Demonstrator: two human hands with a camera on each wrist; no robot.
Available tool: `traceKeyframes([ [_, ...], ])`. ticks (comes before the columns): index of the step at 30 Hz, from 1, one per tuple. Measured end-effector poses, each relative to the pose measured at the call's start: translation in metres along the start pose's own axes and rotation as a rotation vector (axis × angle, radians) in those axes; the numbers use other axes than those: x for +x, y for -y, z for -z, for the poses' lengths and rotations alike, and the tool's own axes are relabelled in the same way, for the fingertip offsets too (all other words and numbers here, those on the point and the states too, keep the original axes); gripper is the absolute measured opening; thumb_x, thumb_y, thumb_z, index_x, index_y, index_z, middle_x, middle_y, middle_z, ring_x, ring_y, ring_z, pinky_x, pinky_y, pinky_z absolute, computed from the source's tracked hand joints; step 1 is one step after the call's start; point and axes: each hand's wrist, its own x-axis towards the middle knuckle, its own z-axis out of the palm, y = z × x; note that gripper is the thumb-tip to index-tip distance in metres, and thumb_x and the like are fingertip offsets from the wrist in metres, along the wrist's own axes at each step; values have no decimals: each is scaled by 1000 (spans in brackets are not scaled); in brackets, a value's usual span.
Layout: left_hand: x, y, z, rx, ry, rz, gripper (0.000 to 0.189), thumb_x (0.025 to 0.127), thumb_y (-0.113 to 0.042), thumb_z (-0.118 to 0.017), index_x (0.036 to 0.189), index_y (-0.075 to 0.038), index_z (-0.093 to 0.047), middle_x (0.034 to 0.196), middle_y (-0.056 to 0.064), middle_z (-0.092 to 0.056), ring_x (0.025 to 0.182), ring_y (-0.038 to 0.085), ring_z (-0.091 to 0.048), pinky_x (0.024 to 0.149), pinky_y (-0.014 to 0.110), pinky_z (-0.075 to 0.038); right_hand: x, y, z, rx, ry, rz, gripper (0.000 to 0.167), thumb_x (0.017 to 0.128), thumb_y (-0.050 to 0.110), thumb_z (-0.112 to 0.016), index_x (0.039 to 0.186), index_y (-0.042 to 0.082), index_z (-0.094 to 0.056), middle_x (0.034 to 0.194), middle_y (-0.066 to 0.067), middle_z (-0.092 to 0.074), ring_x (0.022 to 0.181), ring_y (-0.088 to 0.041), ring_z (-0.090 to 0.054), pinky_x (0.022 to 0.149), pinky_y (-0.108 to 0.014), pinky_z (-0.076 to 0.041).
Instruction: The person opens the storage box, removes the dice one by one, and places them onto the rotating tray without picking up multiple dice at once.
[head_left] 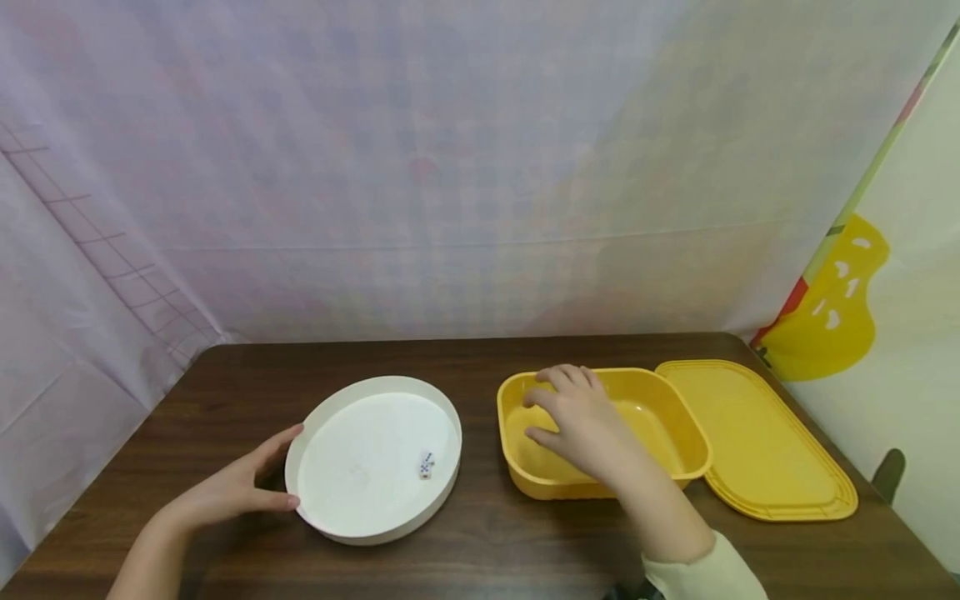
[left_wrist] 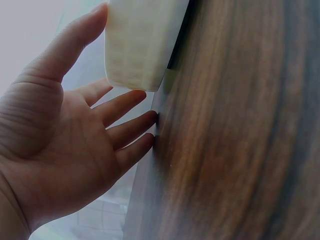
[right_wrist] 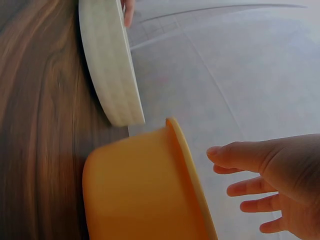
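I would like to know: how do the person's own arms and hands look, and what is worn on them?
The left hand and right hand show no glove or ring. On the right arm, a plain, pale cream-yellow sleeve ends partway along the forearm. The left forearm is bare as far as it shows.

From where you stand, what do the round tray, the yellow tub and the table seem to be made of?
Tray: probably plastic, matte, with a smooth, evenly white floor.
Tub: likely shiny plastic, judging by highlights inside.
Table: wood or wood-look laminate, from its streaky grain; can't tell which.
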Motion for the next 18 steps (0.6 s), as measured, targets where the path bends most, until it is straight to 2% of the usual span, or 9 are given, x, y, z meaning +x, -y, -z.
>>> traceKeyframes([
  [18, -1, 0, 0, -5, 2, -19, 94, 82, -14, -74, 150, 4, -12, 150, 37, -11, 132, 60, -13, 94, 75, -18, -18, -29, 9, -34, 2, -32, 26, 79, 24, -80, 99, 12, -69, 118, -15, -58, 115, -38, -46, 100, -61, -28],
])
